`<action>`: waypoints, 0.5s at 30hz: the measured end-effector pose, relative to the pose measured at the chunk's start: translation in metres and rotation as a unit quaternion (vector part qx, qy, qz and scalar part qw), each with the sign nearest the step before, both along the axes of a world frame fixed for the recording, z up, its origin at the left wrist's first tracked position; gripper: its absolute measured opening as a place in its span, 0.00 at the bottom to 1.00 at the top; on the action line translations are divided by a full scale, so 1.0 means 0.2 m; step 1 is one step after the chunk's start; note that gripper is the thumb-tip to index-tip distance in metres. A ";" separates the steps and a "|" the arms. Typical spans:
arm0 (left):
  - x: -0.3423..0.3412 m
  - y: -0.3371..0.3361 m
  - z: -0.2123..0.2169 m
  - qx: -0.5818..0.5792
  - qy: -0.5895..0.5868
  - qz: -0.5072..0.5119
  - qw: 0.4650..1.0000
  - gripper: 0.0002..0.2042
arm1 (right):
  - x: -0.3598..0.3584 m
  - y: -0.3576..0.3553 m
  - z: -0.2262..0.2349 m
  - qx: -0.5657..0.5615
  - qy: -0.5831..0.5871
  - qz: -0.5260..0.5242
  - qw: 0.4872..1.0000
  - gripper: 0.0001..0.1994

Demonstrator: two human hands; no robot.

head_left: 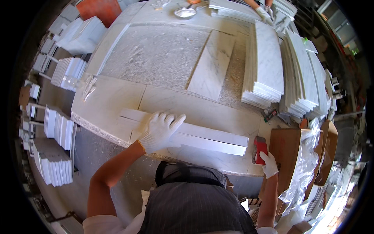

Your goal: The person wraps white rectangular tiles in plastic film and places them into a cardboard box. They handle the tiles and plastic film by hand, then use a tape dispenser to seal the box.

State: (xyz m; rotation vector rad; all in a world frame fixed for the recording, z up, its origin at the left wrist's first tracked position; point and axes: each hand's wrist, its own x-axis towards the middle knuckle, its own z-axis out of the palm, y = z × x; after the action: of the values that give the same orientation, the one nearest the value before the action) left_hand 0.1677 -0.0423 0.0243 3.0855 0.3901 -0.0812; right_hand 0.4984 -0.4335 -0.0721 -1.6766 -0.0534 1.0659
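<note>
A long, narrow white box or slab stack lies across the near side of the marble worktable, with a bright white front face. My left hand, in a white knit glove, rests flat on its top left of the middle, fingers stretched out and thumb apart. Beyond the slab's right end, my gloved right hand grips a red hand-held tool with a dark grey side. The tool is just above or on the table's right edge; its exact kind cannot be made out.
Stacked marble slabs stand at the right; a single slab lies in the rough recess. Cardboard boxes with clear plastic sit near right. Tile stacks stand left. Another person's gloved hands work at the far right.
</note>
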 end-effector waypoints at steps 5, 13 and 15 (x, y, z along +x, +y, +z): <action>-0.03 0.00 -0.03 0.002 0.002 0.014 1.000 0.49 | 0.01 0.08 0.18 0.206 0.031 -0.164 0.964 0.17; -0.05 0.01 -0.12 0.026 0.017 0.012 0.999 0.45 | -0.33 0.73 0.68 0.297 0.038 0.082 0.951 0.35; -0.04 0.01 -0.14 0.023 0.016 0.020 0.999 0.42 | -0.42 0.90 0.59 0.286 0.041 0.195 0.937 0.30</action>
State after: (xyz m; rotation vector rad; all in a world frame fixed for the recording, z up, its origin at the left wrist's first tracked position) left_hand 0.1595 -0.0398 -0.0037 3.1241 0.4599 -0.1224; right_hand 0.4139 -0.2541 0.0452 -1.1100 -0.6085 1.2617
